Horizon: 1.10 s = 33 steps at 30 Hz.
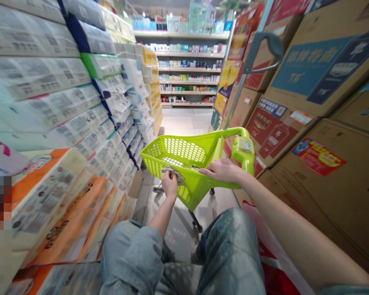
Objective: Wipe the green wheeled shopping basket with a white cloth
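A lime-green plastic shopping cart (199, 192) with perforated walls stands side-on in front of my knees. My left hand (169, 183) is closed on a crumpled, greyish cloth (178, 177), which lies against the cart's near wall just under the rim. My right hand (223, 170) rests over the near rim close to the handle end, its fingers stretched out toward the left and nothing visible in them. The cart's handle (243, 153) curves up behind that hand. Dark legs and casters show under the basket.
Stacked tissue packs (49, 78) line the left, with orange packs (70, 221) beside my left knee. Cardboard cartons (307, 61) rise on the right, with a grey-handled metal pole (249, 53) before them. Shelves of small goods (189, 69) cross the aisle's far end. A red bag (273, 262) sits by my right leg.
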Available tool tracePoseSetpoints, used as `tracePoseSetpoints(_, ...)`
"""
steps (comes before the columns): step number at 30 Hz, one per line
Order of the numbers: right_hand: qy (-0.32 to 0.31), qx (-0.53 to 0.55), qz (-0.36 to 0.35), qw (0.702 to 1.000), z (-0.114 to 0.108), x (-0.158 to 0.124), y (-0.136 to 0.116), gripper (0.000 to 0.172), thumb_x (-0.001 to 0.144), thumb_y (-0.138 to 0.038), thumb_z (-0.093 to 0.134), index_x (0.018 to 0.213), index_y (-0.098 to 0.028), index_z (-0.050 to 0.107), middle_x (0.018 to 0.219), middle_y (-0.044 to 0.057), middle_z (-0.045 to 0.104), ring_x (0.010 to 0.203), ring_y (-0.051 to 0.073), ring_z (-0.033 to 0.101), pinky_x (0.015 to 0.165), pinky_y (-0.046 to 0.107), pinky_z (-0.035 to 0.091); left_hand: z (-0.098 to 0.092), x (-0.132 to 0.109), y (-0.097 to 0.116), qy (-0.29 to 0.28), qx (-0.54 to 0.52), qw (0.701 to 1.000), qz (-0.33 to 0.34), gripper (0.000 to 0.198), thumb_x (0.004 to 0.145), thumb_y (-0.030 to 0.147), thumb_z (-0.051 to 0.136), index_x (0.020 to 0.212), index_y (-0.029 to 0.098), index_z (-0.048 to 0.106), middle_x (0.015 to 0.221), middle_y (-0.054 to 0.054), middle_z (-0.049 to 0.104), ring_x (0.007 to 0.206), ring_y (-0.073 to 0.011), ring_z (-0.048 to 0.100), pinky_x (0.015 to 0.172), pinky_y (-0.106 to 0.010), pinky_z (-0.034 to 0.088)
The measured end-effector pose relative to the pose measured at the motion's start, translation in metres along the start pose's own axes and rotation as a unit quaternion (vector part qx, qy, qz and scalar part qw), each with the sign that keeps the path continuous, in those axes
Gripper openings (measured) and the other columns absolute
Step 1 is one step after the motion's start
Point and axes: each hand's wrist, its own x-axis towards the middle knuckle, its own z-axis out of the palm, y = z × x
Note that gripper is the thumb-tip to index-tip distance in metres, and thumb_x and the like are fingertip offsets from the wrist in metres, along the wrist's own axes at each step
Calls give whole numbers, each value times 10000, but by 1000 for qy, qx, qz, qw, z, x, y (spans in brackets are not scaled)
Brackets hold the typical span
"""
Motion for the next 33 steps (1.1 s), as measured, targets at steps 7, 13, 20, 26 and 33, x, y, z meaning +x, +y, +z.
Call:
tracePoseSetpoints(7, 9, -23, 0, 1000, 0, 1, -4, 799, 868, -645, 95, 822, -158, 727, 789, 130, 698, 741, 205, 634, 621, 255, 399, 6, -68, 17, -106, -21, 991, 76, 93, 778, 177, 453, 710, 191, 515, 756, -40, 545, 748, -171, 529, 702, -285, 416)
tracePoseSetpoints(13, 20, -24, -10, 999, 2, -4, -6, 772, 866, -648, 128, 796, -167, 727, 765, 123, 698, 730, 198, 633, 627, 251, 410, 13, -81, 0, -154, -31, 986, 55, 102, 762, 167, 471, 664, 189, 489, 653, -19, 526, 665, -165, 532, 613, -262, 392)
tracePoseSetpoints(20, 26, -25, -14, 999, 5, -6, -6, 766, 863, -651, 149, 805, -151, 726, 774, 136, 696, 737, 202, 634, 641, 255, 417, 2, -69, 20, -142, -51, 989, -3, 93, 763, 193, 491, 670, 186, 493, 631, -4, 540, 606, -147, 511, 573, -246, 357)
tracePoseSetpoints(26, 42, -35, -16, 998, 4, -8, -7, 772, 854, -669, 161, 788, -155, 733, 744, 137, 694, 733, 218, 641, 627, 266, 416, -15, -65, 56, -114, -107, 987, 50, 152, 779, 213, 493, 632, 192, 458, 638, 16, 514, 626, -127, 490, 601, -238, 367)
tracePoseSetpoints(33, 34, -32, -20, 999, 3, -10, -9, 739, 856, -663, 187, 802, -167, 733, 761, 124, 701, 741, 204, 639, 632, 255, 412, -34, -70, 64, -24, -130, 983, 125, 97, 849, 273, 474, 816, 189, 510, 798, -28, 541, 770, -153, 526, 720, -274, 434)
